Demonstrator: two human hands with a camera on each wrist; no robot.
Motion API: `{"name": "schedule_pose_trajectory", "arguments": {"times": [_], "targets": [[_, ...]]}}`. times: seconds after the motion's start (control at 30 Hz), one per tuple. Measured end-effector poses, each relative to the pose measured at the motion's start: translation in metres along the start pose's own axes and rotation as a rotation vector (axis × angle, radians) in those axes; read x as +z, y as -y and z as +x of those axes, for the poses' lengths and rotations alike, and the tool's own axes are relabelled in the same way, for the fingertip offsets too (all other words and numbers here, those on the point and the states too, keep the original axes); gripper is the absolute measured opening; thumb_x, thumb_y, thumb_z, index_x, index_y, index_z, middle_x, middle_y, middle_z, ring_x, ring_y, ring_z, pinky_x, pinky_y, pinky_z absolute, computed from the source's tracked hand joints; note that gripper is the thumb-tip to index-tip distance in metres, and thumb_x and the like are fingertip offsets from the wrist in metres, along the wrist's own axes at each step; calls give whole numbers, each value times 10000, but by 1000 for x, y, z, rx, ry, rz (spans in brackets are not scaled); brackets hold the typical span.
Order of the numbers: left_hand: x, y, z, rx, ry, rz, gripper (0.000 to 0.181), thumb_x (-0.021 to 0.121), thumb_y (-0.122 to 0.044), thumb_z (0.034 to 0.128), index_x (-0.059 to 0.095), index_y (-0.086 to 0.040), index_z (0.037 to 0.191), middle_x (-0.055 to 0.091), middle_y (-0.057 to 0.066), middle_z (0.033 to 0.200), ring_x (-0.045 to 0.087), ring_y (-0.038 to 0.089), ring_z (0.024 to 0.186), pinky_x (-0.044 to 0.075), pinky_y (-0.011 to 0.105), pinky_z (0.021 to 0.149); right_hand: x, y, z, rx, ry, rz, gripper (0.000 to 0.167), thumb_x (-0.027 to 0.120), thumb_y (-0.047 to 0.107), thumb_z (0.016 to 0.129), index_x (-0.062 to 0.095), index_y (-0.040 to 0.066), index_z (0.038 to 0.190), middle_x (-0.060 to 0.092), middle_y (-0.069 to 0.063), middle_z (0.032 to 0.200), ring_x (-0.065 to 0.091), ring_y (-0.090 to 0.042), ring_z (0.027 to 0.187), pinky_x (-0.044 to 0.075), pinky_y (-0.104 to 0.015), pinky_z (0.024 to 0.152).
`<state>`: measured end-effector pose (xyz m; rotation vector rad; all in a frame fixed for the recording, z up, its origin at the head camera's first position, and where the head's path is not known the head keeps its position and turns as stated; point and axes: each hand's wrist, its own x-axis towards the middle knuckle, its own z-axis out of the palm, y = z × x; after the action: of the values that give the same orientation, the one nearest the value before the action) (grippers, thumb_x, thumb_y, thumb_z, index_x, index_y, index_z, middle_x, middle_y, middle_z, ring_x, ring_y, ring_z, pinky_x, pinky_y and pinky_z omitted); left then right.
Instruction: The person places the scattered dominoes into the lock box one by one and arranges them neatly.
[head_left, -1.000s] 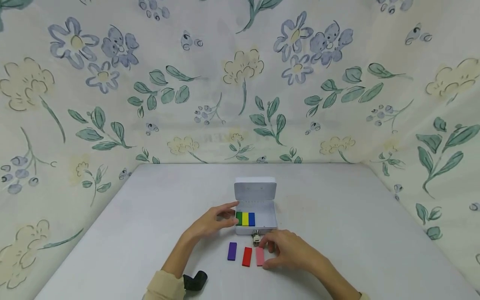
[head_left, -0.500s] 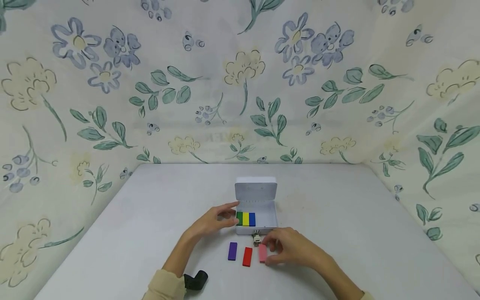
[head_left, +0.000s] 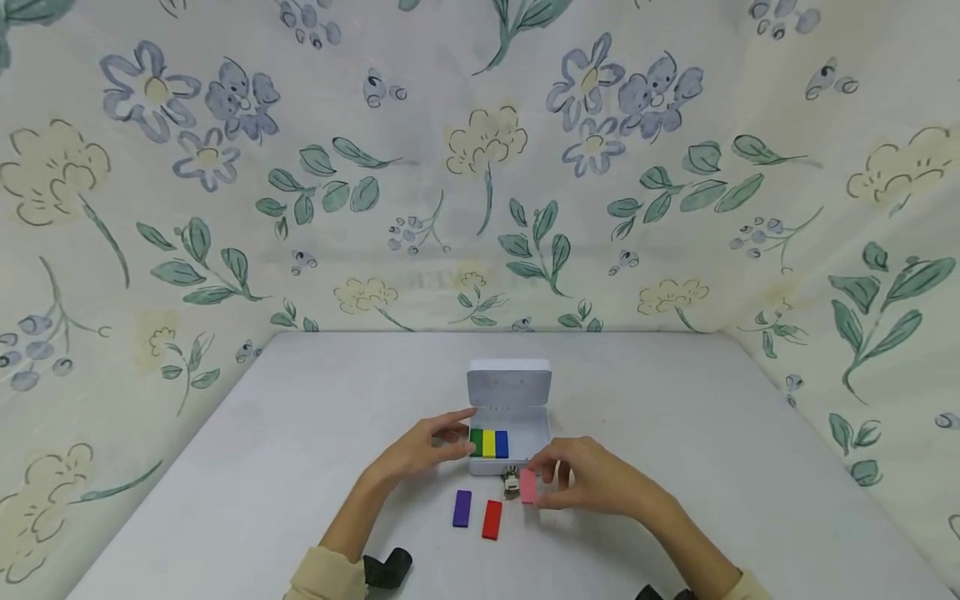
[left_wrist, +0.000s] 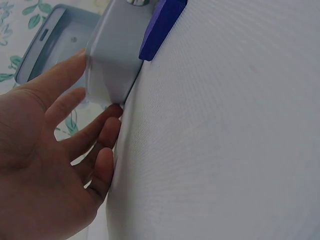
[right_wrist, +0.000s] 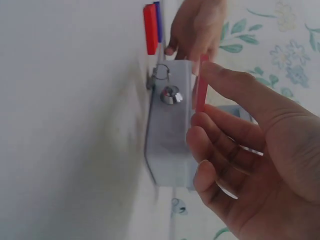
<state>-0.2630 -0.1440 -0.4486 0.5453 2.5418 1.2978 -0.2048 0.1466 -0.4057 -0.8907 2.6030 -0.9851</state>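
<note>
Between thumb and fingers, the right hand (head_left: 600, 479) pinches a pink block (head_left: 528, 487) in front of the box's front right part; the right wrist view shows the pink block (right_wrist: 202, 84) held off the table. An open white metal box (head_left: 508, 383) has its lid raised at the back. Inside at the left, green (head_left: 476, 443), yellow (head_left: 489, 444) and blue (head_left: 502, 444) blocks lie side by side. The left hand (head_left: 416, 446) rests its fingers against the box's left side, thumb at the near left rim; in the left wrist view this hand (left_wrist: 50, 145) touches the box wall (left_wrist: 112, 65).
A purple block (head_left: 462, 508) and a red block (head_left: 492, 520) lie on the white table (head_left: 360, 367) in front of the box. Keys hang at the lock (head_left: 511, 482) on its front. Floral cloth (head_left: 480, 250) stands behind and beside the table.
The right hand has lifted the pink block off the table and carried it away from the body, up to the box's front. The left hand has stayed at the box.
</note>
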Motion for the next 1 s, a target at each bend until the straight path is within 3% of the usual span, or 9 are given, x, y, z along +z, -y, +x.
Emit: {"name": "schedule_pose_trajectory", "arguments": {"times": [0.43, 0.63, 1.0], "targets": [[-4, -4, -3, 27, 12, 3, 603, 683, -335, 914, 480, -171, 1458, 615, 144, 1323, 547, 264, 1159, 449, 532, 984, -22, 5, 22, -29, -70, -85, 366, 788, 285, 823, 708, 88, 1122, 665, -19, 875, 580, -97, 758, 518, -189, 664], [-2, -2, -3, 25, 13, 0, 609, 680, -358, 913, 479, -176, 1459, 616, 139, 1321, 542, 262, 1166, 446, 527, 982, -30, 2, 31, -1, -93, -109, 382, 790, 298, 824, 710, 90, 1134, 663, -17, 878, 577, -108, 764, 514, -186, 649], [-2, -2, -2, 17, 14, -4, 619, 681, -368, 910, 473, -187, 1464, 612, 142, 1324, 543, 264, 1165, 452, 520, 983, -34, -10, 45, -5, -124, -76, 352, 792, 284, 823, 714, 91, 1106, 628, 20, 843, 559, -120, 752, 504, -198, 631]]}}
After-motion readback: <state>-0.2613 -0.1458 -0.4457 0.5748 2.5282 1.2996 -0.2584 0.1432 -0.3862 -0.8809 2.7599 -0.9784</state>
